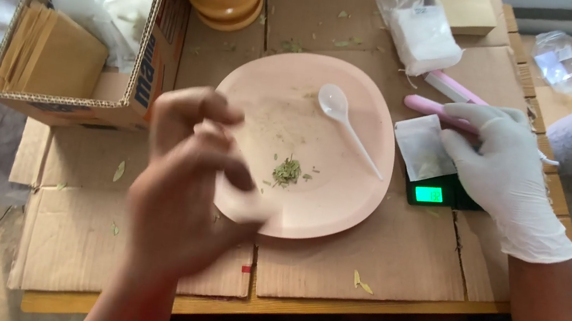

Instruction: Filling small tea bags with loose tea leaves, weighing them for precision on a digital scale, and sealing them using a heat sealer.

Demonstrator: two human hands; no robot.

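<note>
Bare left hand [181, 190], blurred and loosely curled, apparently empty, hovers over the square pink plastic plate [257, 97]. White-gloved right hand [500, 172] pinches a small white sachet [421, 147] on the black pocket scale [438, 193]. A careless sweep could scatter the small pile of dried green leaves [287, 172].

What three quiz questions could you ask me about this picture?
1. True or false: the spoon lies on the pink plate.
2. Which of the hands wears a white glove: left hand or right hand?
3. What lies on the small scale: A) a coin, B) a small bag, C) a leaf?

Key: 1 true; 2 right hand; 3 B.
</note>
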